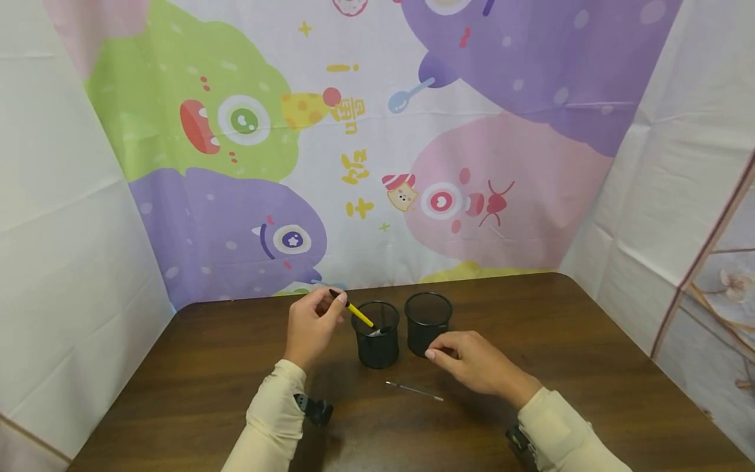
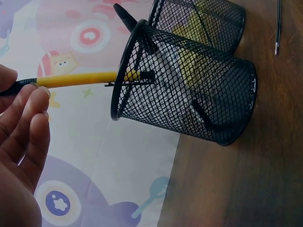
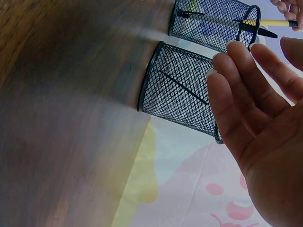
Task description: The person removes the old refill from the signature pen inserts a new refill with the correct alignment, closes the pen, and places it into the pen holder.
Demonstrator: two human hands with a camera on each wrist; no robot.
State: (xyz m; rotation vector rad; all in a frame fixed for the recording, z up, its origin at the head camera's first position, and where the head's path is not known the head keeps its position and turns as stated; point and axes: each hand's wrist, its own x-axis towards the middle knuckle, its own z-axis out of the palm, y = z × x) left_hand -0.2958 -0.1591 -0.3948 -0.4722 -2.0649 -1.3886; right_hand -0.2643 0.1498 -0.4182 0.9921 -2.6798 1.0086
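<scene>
My left hand [image 1: 314, 328] pinches the black end of a yellow pen [image 1: 361, 315] between thumb and fingers. The pen slants down, its lower end and clip inside the rim of the left black mesh pen cup [image 1: 378, 353]. Another pen with a black end [image 2: 125, 18] leans in that cup. My right hand [image 1: 480, 364], fingers loosely bent and holding nothing, is beside the right black mesh pen cup [image 3: 177, 90]; whether it touches the cup I cannot tell. A thin pen refill [image 1: 414, 391] lies on the table in front of the cups.
The brown wooden table [image 1: 206, 393] bears both cups, which stand upright side by side. A cloth with cartoon monsters [image 1: 366, 144] hangs behind the table's far edge. White cloths [image 1: 65, 216] hang at the left and right.
</scene>
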